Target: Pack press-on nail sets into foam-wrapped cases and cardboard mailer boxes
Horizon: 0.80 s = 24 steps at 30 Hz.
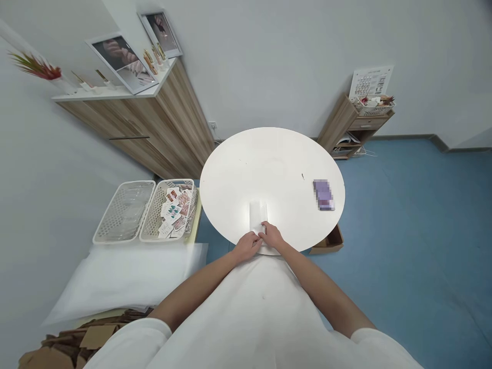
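Observation:
On the near edge of the white round table (238, 169) lies a small white folded piece (258, 212), pale against the tabletop; it looks like thin card or plastic, but its kind is not clear. My left hand (247, 246) is closed at its near left end, with the fingers curled in. From the right, my right hand (271, 236) grips the same end, its fingertips meeting those of my left hand. Part of the piece is hidden beneath my fingers.
A blurred purple object (323, 195) lies at the table's right. To the left stand a basket of press-on nail cards (173, 211) and a basket of clear plastic packaging (125, 211). A wooden cabinet (180, 118) stands behind them; a cardboard box (331, 243) sits below the table.

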Each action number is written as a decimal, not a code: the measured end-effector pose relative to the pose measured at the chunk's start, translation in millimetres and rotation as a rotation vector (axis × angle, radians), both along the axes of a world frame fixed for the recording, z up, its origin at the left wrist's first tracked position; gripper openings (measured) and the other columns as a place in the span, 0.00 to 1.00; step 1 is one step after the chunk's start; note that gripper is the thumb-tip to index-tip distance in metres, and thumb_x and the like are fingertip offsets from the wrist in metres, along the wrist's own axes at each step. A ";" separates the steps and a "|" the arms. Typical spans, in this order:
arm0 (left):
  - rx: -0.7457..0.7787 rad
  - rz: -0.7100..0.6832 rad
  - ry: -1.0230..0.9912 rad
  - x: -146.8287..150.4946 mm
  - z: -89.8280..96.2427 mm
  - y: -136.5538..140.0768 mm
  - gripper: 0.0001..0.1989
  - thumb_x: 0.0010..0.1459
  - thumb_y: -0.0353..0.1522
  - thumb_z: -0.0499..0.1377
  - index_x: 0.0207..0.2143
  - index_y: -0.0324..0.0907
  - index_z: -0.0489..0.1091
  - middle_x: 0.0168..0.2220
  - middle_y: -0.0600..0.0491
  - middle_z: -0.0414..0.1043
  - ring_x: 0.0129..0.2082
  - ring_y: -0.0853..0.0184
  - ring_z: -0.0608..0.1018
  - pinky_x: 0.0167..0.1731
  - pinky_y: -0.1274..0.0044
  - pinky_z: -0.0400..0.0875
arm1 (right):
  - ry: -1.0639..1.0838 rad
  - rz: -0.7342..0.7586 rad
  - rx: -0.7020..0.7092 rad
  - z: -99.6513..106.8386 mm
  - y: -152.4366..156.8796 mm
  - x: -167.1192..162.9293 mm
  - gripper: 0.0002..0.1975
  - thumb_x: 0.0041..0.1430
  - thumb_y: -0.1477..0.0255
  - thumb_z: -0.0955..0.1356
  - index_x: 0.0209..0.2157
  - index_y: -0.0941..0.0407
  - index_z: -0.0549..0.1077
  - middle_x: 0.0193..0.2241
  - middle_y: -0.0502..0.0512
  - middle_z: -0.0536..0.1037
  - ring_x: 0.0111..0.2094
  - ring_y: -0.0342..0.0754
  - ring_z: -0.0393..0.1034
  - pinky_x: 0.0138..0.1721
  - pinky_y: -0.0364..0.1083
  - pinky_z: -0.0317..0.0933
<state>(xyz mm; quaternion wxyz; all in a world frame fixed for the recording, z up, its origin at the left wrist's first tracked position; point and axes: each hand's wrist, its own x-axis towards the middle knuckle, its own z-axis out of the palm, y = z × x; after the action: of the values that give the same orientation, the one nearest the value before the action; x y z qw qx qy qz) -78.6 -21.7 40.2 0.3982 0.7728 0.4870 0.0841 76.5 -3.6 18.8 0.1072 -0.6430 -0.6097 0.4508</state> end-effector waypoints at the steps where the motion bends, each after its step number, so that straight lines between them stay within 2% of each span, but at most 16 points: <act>1: 0.016 0.015 -0.007 -2.1 0.8 1.4 0.16 0.57 0.37 0.44 0.33 0.42 0.70 0.32 0.50 0.67 0.35 0.64 0.70 0.38 0.73 0.64 | -0.017 0.001 0.010 -1.2 0.1 -1.6 0.22 0.50 0.70 0.62 0.49 0.58 0.61 0.30 0.52 0.69 0.33 0.47 0.63 0.35 0.46 0.57; 4: 0.080 0.112 0.032 -4.8 0.1 7.2 0.16 0.55 0.35 0.48 0.45 0.43 0.65 0.44 0.48 0.65 0.45 0.62 0.67 0.46 0.70 0.61 | -0.026 0.022 0.030 -3.2 -2.0 -2.2 0.22 0.50 0.72 0.62 0.49 0.57 0.60 0.32 0.52 0.68 0.35 0.46 0.63 0.37 0.45 0.57; 6: 0.101 0.096 0.065 -3.4 -1.9 10.5 0.19 0.53 0.35 0.51 0.48 0.45 0.63 0.50 0.48 0.61 0.51 0.60 0.62 0.51 0.68 0.56 | -0.020 0.034 0.032 -2.6 -5.8 0.4 0.23 0.50 0.74 0.62 0.50 0.57 0.58 0.33 0.52 0.67 0.35 0.45 0.62 0.38 0.44 0.57; 8: 0.099 0.044 0.068 -0.9 -3.2 12.1 0.19 0.50 0.35 0.54 0.47 0.46 0.64 0.53 0.49 0.59 0.54 0.58 0.59 0.52 0.67 0.54 | -0.019 0.056 0.052 0.0 -11.6 3.7 0.27 0.50 0.76 0.61 0.53 0.57 0.54 0.36 0.53 0.67 0.36 0.45 0.62 0.39 0.44 0.58; 11: 0.071 0.034 0.062 1.9 -1.9 13.0 0.19 0.49 0.34 0.55 0.46 0.46 0.64 0.53 0.49 0.59 0.54 0.57 0.59 0.52 0.67 0.53 | -0.054 0.134 0.179 6.6 -21.8 8.2 0.31 0.50 0.76 0.60 0.57 0.56 0.48 0.45 0.58 0.63 0.43 0.47 0.60 0.43 0.46 0.57; 13: 0.041 0.038 0.064 2.6 -0.1 14.5 0.20 0.48 0.33 0.55 0.46 0.47 0.64 0.52 0.50 0.60 0.54 0.58 0.59 0.53 0.67 0.52 | -0.110 0.234 0.289 11.0 -26.4 10.0 0.34 0.49 0.74 0.63 0.57 0.54 0.47 0.52 0.60 0.56 0.51 0.51 0.53 0.48 0.49 0.53; 16: 0.017 0.054 0.031 2.9 0.2 18.7 0.21 0.47 0.32 0.55 0.46 0.46 0.63 0.49 0.51 0.63 0.52 0.58 0.62 0.52 0.67 0.54 | -0.208 0.398 0.336 14.7 -26.4 10.4 0.41 0.42 0.70 0.68 0.58 0.54 0.46 0.57 0.61 0.51 0.56 0.56 0.45 0.52 0.53 0.48; 19: 0.017 0.082 -0.011 3.4 -1.5 22.5 0.20 0.44 0.31 0.55 0.44 0.45 0.63 0.44 0.50 0.66 0.47 0.59 0.66 0.48 0.69 0.58 | -0.273 0.472 0.300 16.6 -22.8 9.7 0.41 0.40 0.73 0.69 0.56 0.57 0.49 0.55 0.62 0.55 0.54 0.56 0.48 0.50 0.53 0.50; 22: -0.027 0.095 -0.060 4.3 -0.9 21.7 0.19 0.43 0.30 0.56 0.41 0.43 0.64 0.40 0.50 0.68 0.42 0.60 0.69 0.43 0.71 0.62 | -0.249 0.493 0.283 21.8 -24.1 13.6 0.33 0.42 0.73 0.67 0.52 0.59 0.57 0.49 0.62 0.62 0.49 0.55 0.54 0.47 0.51 0.53; 24: -0.112 0.100 -0.130 5.2 0.9 18.4 0.16 0.45 0.33 0.56 0.39 0.43 0.65 0.39 0.50 0.69 0.41 0.61 0.70 0.41 0.73 0.63 | -0.180 0.489 0.235 27.3 -27.5 19.9 0.26 0.43 0.70 0.67 0.47 0.58 0.62 0.44 0.60 0.66 0.45 0.54 0.58 0.45 0.50 0.54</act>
<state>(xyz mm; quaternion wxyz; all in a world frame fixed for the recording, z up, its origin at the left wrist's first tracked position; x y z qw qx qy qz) -73.4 -3.4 41.2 0.4668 0.7168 0.5024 0.1263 96.5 -31.1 46.1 0.0147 -0.4975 -0.8018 0.3307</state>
